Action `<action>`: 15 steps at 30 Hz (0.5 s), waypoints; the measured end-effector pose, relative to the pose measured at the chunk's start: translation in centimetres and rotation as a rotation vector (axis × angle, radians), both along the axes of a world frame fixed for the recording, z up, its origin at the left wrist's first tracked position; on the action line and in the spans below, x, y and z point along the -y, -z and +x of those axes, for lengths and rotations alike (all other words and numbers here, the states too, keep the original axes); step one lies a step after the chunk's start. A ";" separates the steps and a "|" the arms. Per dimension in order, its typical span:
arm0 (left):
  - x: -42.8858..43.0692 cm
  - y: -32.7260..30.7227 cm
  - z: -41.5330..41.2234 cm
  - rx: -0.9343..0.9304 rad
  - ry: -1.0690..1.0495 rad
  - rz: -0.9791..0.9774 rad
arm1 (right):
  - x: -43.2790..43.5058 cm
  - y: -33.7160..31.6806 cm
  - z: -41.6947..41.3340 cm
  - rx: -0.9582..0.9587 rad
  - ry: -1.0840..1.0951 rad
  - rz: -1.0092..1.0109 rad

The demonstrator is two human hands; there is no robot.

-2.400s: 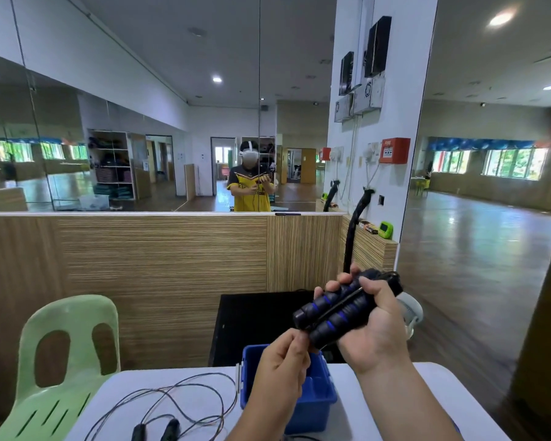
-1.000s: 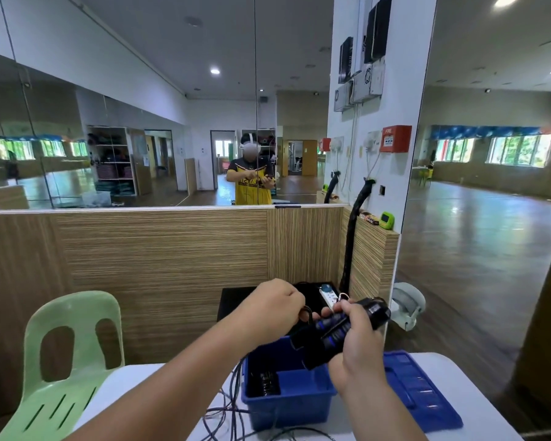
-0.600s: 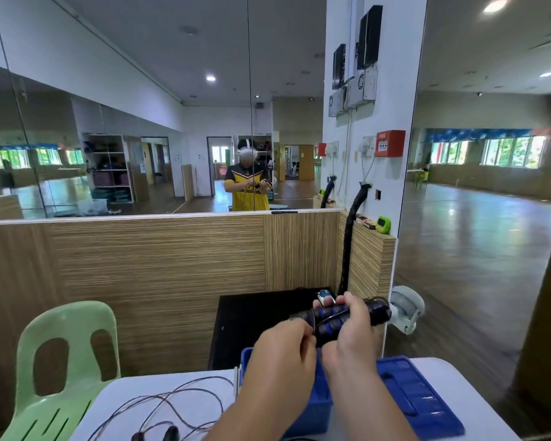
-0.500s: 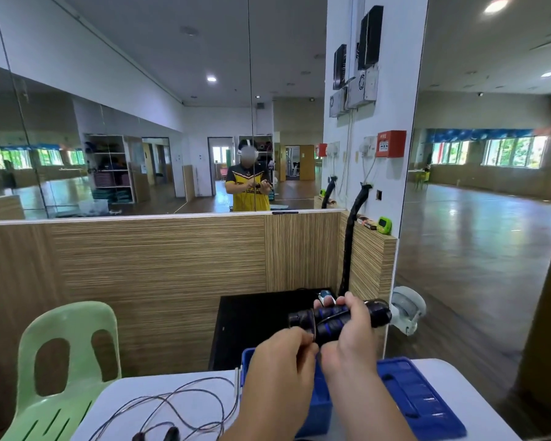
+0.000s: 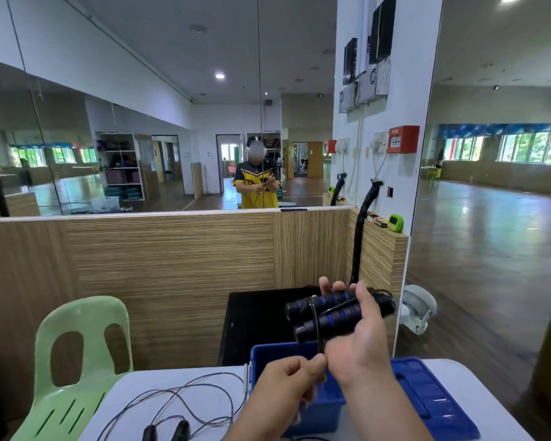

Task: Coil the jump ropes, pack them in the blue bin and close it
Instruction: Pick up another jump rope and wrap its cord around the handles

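White table, open blue bin, blue lid beside it, loose rope, seemingly 2 black handles

Two black foam jump-rope handles with blue rings lie side by side in the air, thin black cord looped around them. Below sits the open blue plastic bin, its flat blue lid just beside it. Another thin black rope sprawls loose on the white counter.
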State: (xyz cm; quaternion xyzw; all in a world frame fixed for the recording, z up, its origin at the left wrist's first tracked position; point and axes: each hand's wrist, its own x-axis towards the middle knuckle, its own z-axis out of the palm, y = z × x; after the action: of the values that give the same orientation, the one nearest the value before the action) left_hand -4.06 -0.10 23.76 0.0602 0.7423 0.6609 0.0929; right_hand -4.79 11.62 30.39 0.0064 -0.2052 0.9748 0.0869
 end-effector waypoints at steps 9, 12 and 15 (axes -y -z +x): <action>-0.8 3.2 -3.7 0.018 0.080 -0.265 | 2.2 -1.3 1.7 -0.102 -0.156 -0.048; -1.5 3.0 -2.8 0.034 0.106 -0.235 | 1.9 -1.8 1.2 -0.062 -0.127 -0.067; -1.2 4.3 -2.2 -0.014 0.102 -0.181 | 1.3 -2.1 0.7 -0.042 -0.093 -0.096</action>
State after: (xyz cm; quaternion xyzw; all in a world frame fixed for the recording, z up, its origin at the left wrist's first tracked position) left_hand -6.31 1.05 19.51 0.0939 0.7956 0.5851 0.1262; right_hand -4.04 10.36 32.50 0.0320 -0.1557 0.9862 0.0461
